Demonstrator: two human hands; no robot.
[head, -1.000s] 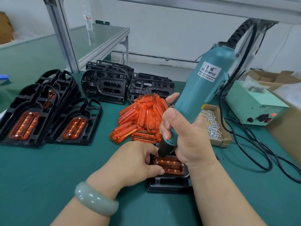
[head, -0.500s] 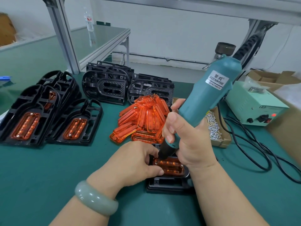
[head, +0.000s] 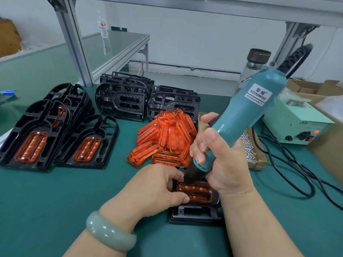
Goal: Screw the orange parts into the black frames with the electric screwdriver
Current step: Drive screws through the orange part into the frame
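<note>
Working at a dark green worktop [head: 46, 201] beneath an aluminium post [head: 74, 43], facing a white wall [head: 185, 34]. Gripping the teal electric screwdriver [head: 241, 115] in the right hand [head: 222, 164], fingers wrapped round the lower barrel. Tilting it on a slant from upper right down to lower left, and setting the tip against the far left corner of the orange part [head: 198, 191]. Pinching that part's left end with the left hand [head: 154, 186], thumb near, fingers curled far. Keeping the part seated lengthwise left to right in the black frame [head: 194, 214], flat at the near middle of the worktop. Leaving a heap of loose orange parts [head: 167, 138] just behind, finished frames [head: 37, 136] by the left edge, empty frames [head: 126, 99] toward the far edge, and a screw box [head: 258, 160] to the right.
</note>
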